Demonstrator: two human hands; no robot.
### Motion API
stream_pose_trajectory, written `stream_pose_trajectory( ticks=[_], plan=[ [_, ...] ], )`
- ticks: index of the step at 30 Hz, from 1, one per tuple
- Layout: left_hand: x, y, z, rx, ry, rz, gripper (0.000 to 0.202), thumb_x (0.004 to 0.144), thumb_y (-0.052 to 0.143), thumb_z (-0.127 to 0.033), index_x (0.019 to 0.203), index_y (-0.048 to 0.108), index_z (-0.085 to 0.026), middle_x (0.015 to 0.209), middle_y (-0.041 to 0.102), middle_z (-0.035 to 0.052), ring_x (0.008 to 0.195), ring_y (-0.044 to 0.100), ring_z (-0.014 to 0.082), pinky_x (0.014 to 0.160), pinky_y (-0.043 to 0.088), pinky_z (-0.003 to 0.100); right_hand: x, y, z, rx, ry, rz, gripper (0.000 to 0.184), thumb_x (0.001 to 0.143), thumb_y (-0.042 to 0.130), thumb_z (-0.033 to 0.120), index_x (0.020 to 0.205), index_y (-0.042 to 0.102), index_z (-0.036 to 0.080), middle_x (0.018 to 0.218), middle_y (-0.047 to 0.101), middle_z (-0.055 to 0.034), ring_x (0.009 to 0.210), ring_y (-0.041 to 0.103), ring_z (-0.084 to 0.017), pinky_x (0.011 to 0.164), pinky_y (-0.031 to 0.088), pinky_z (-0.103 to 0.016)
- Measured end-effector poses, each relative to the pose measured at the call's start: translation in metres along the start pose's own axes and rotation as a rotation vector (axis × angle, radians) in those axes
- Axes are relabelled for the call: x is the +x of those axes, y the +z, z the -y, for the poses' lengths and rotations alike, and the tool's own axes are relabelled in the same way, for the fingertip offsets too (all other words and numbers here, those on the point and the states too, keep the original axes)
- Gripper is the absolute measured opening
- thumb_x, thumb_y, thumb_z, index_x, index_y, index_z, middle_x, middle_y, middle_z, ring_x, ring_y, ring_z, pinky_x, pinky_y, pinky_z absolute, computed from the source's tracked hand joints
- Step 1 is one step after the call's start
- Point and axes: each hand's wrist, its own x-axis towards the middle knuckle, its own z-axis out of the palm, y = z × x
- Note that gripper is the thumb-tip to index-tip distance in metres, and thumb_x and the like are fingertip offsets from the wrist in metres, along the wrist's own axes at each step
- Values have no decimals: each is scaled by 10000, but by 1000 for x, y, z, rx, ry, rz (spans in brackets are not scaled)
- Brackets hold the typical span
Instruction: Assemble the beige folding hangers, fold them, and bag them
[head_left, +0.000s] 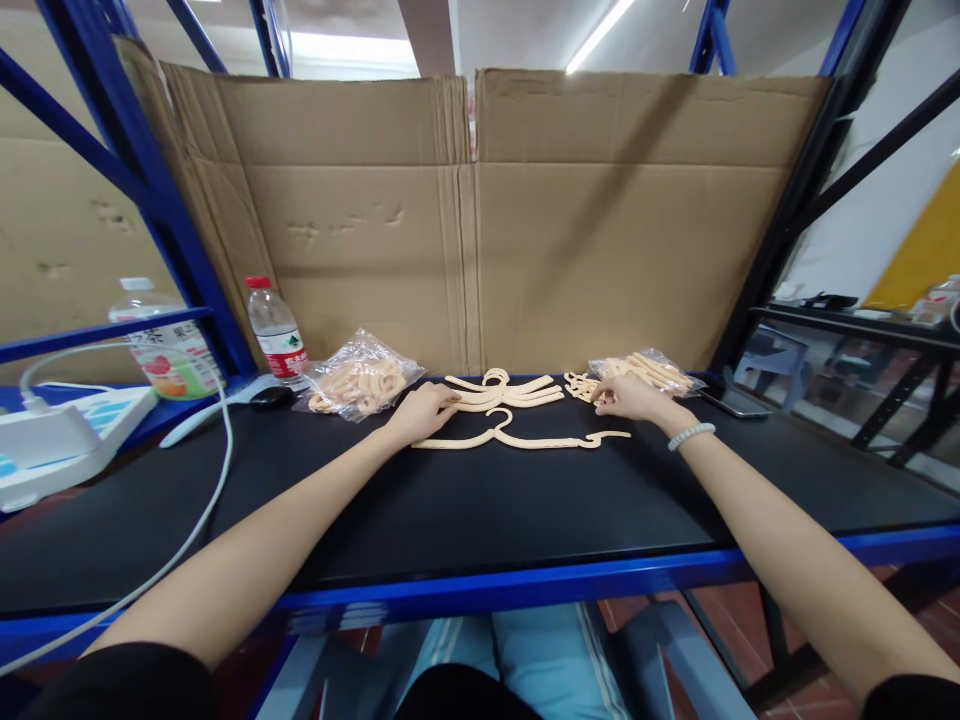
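Note:
A cream plastic hanger (465,441) lies on the black tabletop, its hook pointing away from me and a small hooked piece (600,437) at its right end. Behind it are several more hangers (525,397), laid close together. My left hand (424,412) is at the left ends of these hangers with its fingers curled together; what is between them, if anything, is hidden. My right hand (634,397) reaches into a little heap of small cream hooked pieces (579,386). Its thumb and fingertips are pinched there, on a piece too small to make out clearly.
Clear bags of cream parts lie at the left (364,378) and right (656,368). A red-capped water bottle (276,330) stands by the cardboard wall (600,220). A white cable (221,480) hangs across the left side from a power strip (82,440). A phone-like slab (735,400) lies far right.

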Motion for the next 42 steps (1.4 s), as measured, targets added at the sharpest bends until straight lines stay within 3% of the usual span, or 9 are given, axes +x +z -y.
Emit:
stream_pose_trajectory(
  ticks=[5, 10, 13, 16, 23, 28, 32, 37, 42],
  plan=[
    [1, 1, -1, 28, 7, -3, 181, 832, 520, -246, 915, 674, -198, 1002, 639, 81, 957, 566, 242, 847, 466, 359, 2, 2, 7, 32, -18, -48, 136, 715, 648, 152, 809, 746, 168, 771, 701, -77, 677, 628, -214, 605, 444, -280],
    [2, 2, -3, -29, -2, -21, 99, 797, 562, -218, 810, 655, -186, 937, 627, 81, 913, 575, 239, 827, 460, 354, 4, 1, 7, 146, 56, -254, 229, 813, 514, 151, 877, 734, 142, 568, 661, -37, 510, 619, -173, 574, 485, -275],
    [3, 0, -5, -84, -17, -35, 83, 795, 551, -200, 794, 631, -182, 898, 639, 73, 860, 600, 224, 808, 458, 336, 5, 1, 7, 325, 127, -402, 197, 804, 542, 153, 874, 721, 107, 693, 704, -87, 594, 671, -194, 601, 533, -281],
    [2, -3, -8, -107, -45, -48, 80, 810, 526, -198, 828, 601, -182, 863, 660, 63, 805, 620, 218, 749, 458, 318, 5, 3, 6, 608, 203, -460, 185, 786, 593, 176, 899, 703, 79, 781, 713, -125, 649, 692, -212, 603, 573, -291],
    [-1, -11, -15, -212, -116, -117, 48, 862, 457, -226, 839, 488, -197, 792, 660, 44, 752, 631, 219, 688, 445, 305, 3, 3, 19, 1109, 313, -593, 110, 721, 730, 188, 727, 680, 90, 669, 690, -109, 619, 684, -178, 581, 590, -224],
    [-5, -12, -16, -386, -151, -175, 39, 861, 440, -210, 832, 415, -212, 727, 648, 18, 742, 643, 204, 741, 455, 325, -2, 4, 33, 1365, 330, -522, 154, 662, 777, 134, 756, 656, 120, 676, 673, -69, 628, 663, -143, 536, 551, -172],
    [-7, -11, -18, -489, -186, -146, 72, 827, 449, -161, 861, 405, -207, 726, 628, 2, 694, 644, 178, 734, 466, 319, -3, 9, 38, 1527, 276, -346, 178, 675, 729, 86, 817, 651, 158, 662, 634, -12, 596, 610, -104, 562, 532, -183],
    [-8, -13, -21, -478, -116, -122, 269, 792, 419, -103, 1034, 500, -188, 729, 607, -10, 725, 623, 159, 765, 457, 303, -2, 17, 45, 1541, 274, -229, 85, 721, 713, 136, 772, 656, 172, 766, 658, -33, 755, 624, -131, 676, 532, -226],
    [-9, -12, -21, -496, -112, -73, 227, 757, 410, -88, 898, 569, -168, 773, 610, 14, 685, 602, 146, 712, 470, 283, -4, 17, 53, 1543, 244, -88, 146, 672, 767, 179, 757, 648, 173, 903, 674, -46, 900, 610, -150, 797, 495, -258]
  ],
)
